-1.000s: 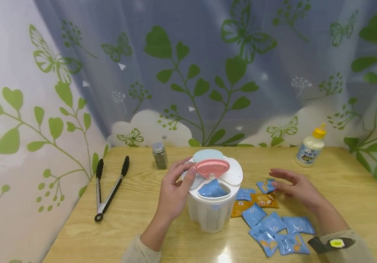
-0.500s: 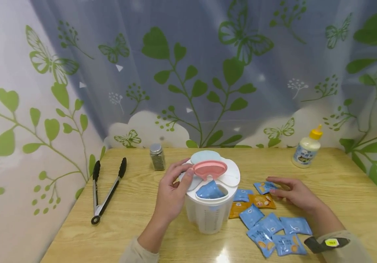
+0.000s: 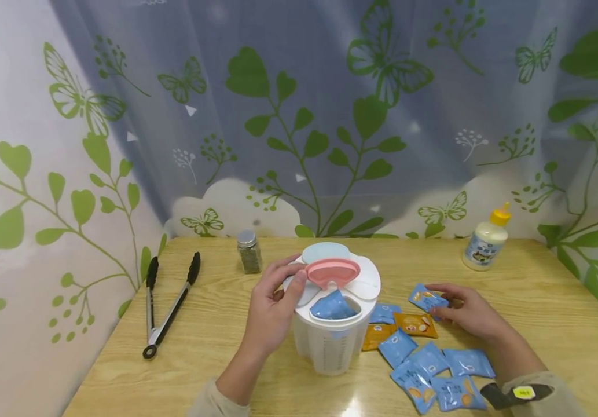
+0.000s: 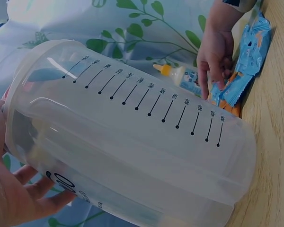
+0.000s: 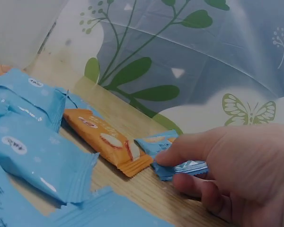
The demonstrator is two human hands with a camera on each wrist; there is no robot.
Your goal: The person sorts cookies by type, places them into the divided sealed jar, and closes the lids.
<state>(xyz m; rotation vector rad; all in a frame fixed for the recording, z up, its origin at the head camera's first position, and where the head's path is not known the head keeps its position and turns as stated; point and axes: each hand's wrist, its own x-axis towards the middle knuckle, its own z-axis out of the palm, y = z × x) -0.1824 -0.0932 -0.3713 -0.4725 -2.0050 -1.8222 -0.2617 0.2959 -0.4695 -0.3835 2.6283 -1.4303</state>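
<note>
A white measuring container (image 3: pixel 332 341) stands mid-table, its pink lid flap (image 3: pixel 331 271) raised, and a blue packet (image 3: pixel 332 307) sticks out of the opening. My left hand (image 3: pixel 272 310) grips the container's left side with the thumb up at the lid. In the left wrist view the container's wall (image 4: pixel 132 137) fills the frame beside my left hand (image 4: pixel 9 189). To the right, my right hand (image 3: pixel 468 315) pinches a small blue packet (image 3: pixel 426 298) that lies next to an orange packet (image 3: pixel 415 324). The right wrist view shows my right hand (image 5: pixel 236 165) with thumb and fingers on that blue packet (image 5: pixel 156 142), beside the orange packet (image 5: pixel 106 139).
Several more blue packets (image 3: pixel 434 370) and another orange one (image 3: pixel 377 336) lie right of the container. Black-tipped tongs (image 3: pixel 165 307) lie at the left, a spice jar (image 3: pixel 249 252) behind, and a yellow-capped bottle (image 3: pixel 483 243) at the back right. A leaf-print curtain closes off the wooden table (image 3: pixel 215 370).
My right hand came down from hovering over the packets and took the far blue packet between thumb and fingers. The left hand stayed on the container.
</note>
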